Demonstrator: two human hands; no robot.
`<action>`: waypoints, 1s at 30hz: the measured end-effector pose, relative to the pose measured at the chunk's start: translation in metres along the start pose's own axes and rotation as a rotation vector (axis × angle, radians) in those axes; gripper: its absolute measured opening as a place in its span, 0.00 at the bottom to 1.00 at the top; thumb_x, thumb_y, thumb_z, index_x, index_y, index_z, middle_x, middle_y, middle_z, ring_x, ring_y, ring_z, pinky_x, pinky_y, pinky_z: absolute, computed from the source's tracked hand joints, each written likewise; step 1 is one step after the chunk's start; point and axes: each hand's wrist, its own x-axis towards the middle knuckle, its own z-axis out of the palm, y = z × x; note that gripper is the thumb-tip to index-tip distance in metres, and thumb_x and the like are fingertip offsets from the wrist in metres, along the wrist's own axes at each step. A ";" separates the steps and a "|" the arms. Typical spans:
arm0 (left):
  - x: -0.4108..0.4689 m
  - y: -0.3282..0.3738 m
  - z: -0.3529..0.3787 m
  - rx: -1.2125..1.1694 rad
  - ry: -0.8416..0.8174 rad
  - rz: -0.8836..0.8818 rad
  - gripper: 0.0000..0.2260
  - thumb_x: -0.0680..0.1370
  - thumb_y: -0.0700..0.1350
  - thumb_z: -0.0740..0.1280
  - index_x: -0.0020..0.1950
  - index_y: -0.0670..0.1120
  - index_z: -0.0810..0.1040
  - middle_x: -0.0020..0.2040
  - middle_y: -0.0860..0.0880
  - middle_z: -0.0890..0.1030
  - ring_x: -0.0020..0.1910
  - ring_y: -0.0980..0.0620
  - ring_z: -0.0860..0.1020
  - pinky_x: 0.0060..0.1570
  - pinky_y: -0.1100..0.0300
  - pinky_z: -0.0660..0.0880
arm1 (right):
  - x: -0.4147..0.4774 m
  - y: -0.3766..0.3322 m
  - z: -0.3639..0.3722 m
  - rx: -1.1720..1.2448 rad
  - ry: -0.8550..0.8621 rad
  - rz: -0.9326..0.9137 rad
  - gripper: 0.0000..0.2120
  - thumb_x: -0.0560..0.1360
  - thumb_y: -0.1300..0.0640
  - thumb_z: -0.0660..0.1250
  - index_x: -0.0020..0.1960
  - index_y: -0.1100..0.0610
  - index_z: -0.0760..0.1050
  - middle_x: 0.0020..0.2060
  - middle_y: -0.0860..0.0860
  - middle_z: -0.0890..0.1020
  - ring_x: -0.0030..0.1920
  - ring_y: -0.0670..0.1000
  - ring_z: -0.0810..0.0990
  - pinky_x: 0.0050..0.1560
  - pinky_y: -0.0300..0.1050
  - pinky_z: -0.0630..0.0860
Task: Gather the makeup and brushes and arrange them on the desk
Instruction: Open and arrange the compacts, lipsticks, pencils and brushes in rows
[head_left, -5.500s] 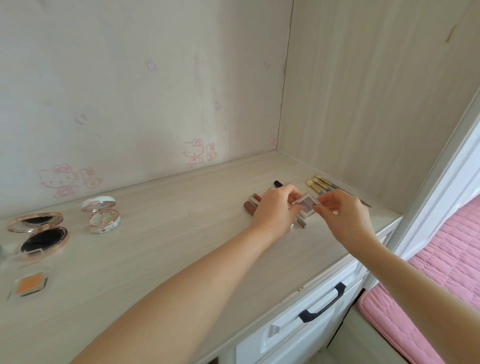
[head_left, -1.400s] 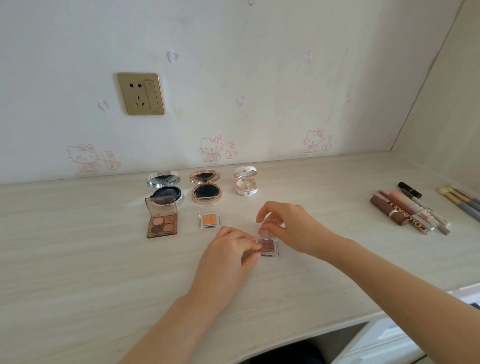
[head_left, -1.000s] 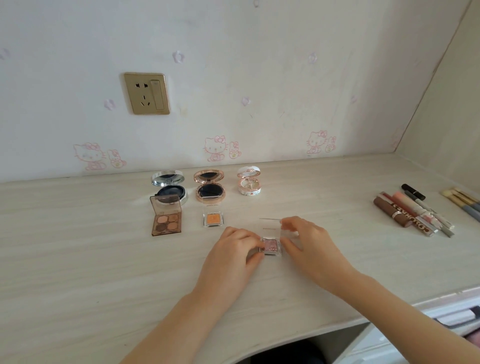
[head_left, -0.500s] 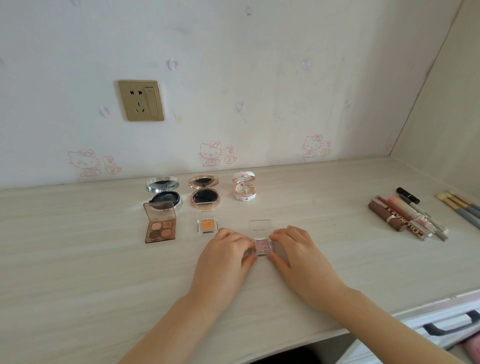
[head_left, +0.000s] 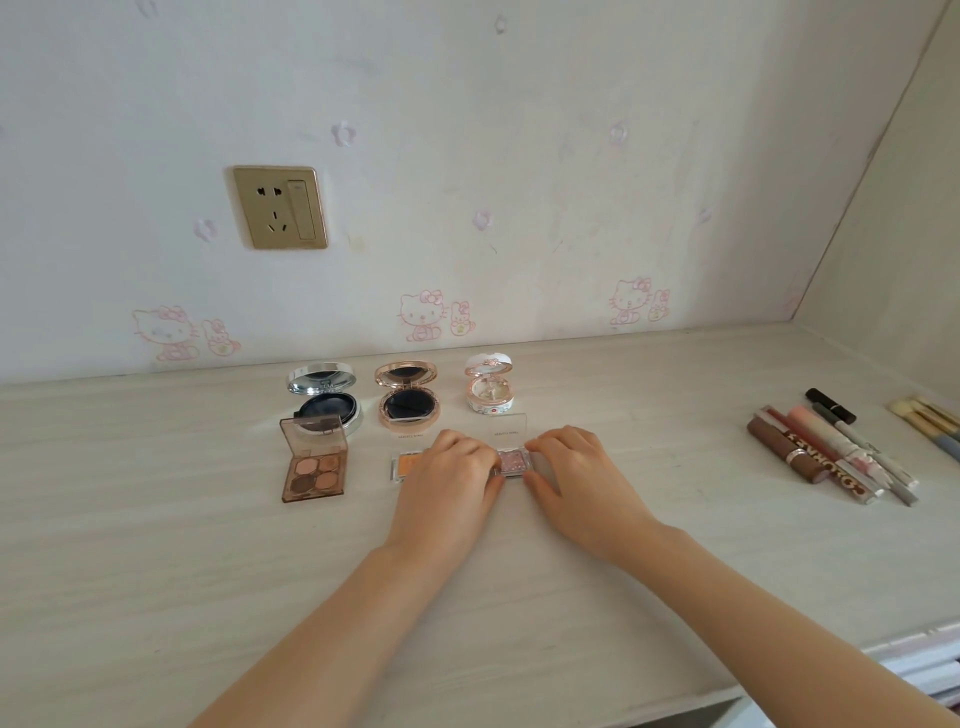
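Note:
A small pink glitter eyeshadow pan (head_left: 512, 462) with its clear lid up lies on the pale wooden desk (head_left: 156, 545). My left hand (head_left: 449, 480) pinches its left side and my right hand (head_left: 576, 475) pinches its right side. Just left of it lies an orange eyeshadow pan (head_left: 406, 464), partly hidden by my left hand. Behind stand three open compacts: silver (head_left: 324, 397), rose-gold (head_left: 408, 397), white (head_left: 489, 389). A brown four-colour palette (head_left: 313, 462) lies open at the left.
Lip glosses and pencils (head_left: 826, 447) lie side by side at the right, with brushes (head_left: 930, 421) beyond them near the side wall. A gold wall socket (head_left: 280, 207) sits above the desk. A white drawer front (head_left: 930, 660) shows at lower right.
Both hands slid the pink pan away from me, toward the white compact and level with the orange pan. Earlier I carried it from the right side and lifted its lid.

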 end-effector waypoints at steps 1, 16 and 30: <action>0.001 -0.001 0.001 0.007 0.001 -0.004 0.06 0.76 0.47 0.67 0.49 0.47 0.81 0.46 0.54 0.82 0.53 0.52 0.73 0.47 0.61 0.70 | 0.002 0.000 0.000 0.005 -0.006 0.006 0.17 0.78 0.53 0.61 0.65 0.56 0.72 0.61 0.52 0.74 0.66 0.54 0.66 0.65 0.40 0.62; 0.005 -0.001 0.000 0.000 0.003 -0.045 0.06 0.76 0.47 0.68 0.49 0.48 0.82 0.46 0.54 0.82 0.54 0.53 0.73 0.47 0.61 0.70 | 0.001 -0.003 0.000 0.005 0.010 0.019 0.14 0.78 0.53 0.61 0.61 0.56 0.74 0.59 0.52 0.75 0.60 0.57 0.72 0.62 0.47 0.68; 0.001 0.017 -0.004 0.010 -0.027 0.002 0.07 0.72 0.41 0.71 0.49 0.46 0.82 0.48 0.55 0.81 0.54 0.52 0.74 0.48 0.58 0.75 | -0.021 0.013 -0.025 -0.024 -0.037 0.057 0.19 0.80 0.52 0.58 0.69 0.55 0.67 0.67 0.50 0.71 0.69 0.51 0.65 0.65 0.40 0.64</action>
